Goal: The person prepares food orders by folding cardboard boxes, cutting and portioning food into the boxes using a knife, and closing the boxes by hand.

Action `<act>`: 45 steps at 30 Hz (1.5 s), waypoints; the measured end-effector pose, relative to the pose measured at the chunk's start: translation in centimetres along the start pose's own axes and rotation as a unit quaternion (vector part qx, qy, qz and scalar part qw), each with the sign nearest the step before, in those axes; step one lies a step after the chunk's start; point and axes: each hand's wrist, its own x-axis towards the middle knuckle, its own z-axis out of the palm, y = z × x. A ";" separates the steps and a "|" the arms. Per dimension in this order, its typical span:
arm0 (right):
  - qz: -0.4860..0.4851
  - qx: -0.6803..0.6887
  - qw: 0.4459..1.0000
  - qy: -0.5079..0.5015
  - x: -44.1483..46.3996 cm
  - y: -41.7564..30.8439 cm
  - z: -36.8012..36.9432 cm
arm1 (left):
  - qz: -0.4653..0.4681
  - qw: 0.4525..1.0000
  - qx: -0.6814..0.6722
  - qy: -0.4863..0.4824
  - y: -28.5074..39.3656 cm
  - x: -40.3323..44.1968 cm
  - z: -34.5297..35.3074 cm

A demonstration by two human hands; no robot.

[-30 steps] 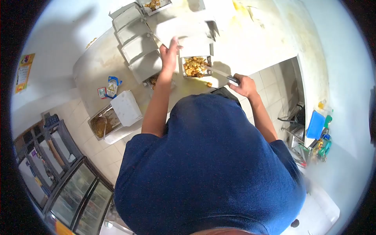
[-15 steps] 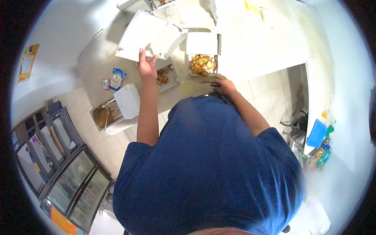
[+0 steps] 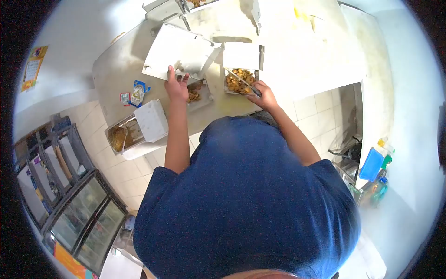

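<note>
My left hand point(image 3: 177, 89) is at the front edge of a raised white cardboard box lid point(image 3: 179, 51), gripping it with fingertips over the rim. Below that lid, partly hidden by my hand, the box base point(image 3: 206, 96) contains brown food pieces point(image 3: 194, 95). In my right hand point(image 3: 265, 96) is the dark handle of a knife point(image 3: 256, 91). Its thin, light blade slants up and left over the golden-brown food point(image 3: 238, 81) in a second white box point(image 3: 241, 55), whose lid is folded back. Whether the blade touches the food I cannot tell.
Left on the table lie a blue-and-white packet point(image 3: 138, 94) and a small red-and-white packet point(image 3: 125, 98). A metal tray point(image 3: 114, 144) of brown food, partly covered by a white lid point(image 3: 151, 121), sits at the table's front. Another food box point(image 3: 204, 5) stands at the back.
My right hand has raised the knife from the table's front edge and swung its blade over the food in the second box. My left hand still grips the lid.
</note>
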 end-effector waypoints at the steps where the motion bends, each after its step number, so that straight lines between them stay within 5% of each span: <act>1: -0.004 -0.010 1.000 -0.020 0.9 0.0 0.4 | -0.002 1.000 0.008 0.015 -0.2 -0.1 0.4; 4: 0.009 -0.041 0.996 -0.077 3.0 0.7 1.8 | -0.008 0.999 0.023 0.045 -0.7 -0.4 0.6; 12: -0.035 -0.022 0.997 0.063 4.7 0.2 -0.8 | -0.014 0.993 0.058 0.098 -1.4 -0.5 -1.5; 20: 0.053 -0.161 0.981 0.096 1.0 -0.8 -4.7 | -0.002 0.986 0.115 0.117 -1.8 -4.0 -0.3; 24: 0.022 -0.186 0.973 0.138 -1.4 0.9 -5.7 | 0.098 0.965 0.211 0.122 -1.6 -6.2 1.3; 30: 0.032 -0.162 0.982 0.088 -2.3 3.5 -5.6 | 0.157 0.951 0.250 0.088 -3.4 -9.2 2.8; 33: 0.009 -0.137 0.988 0.072 -2.2 4.5 -5.1 | 0.247 0.902 0.327 0.136 -6.3 -10.8 4.0; 37: 0.025 -0.152 0.988 0.024 -2.8 5.9 -6.3 | 0.352 0.893 0.249 0.125 -8.9 -13.5 5.7; 45: 0.061 -0.202 0.974 -0.078 -3.1 3.7 -10.4 | 0.368 0.876 0.312 0.017 -13.8 -16.9 7.7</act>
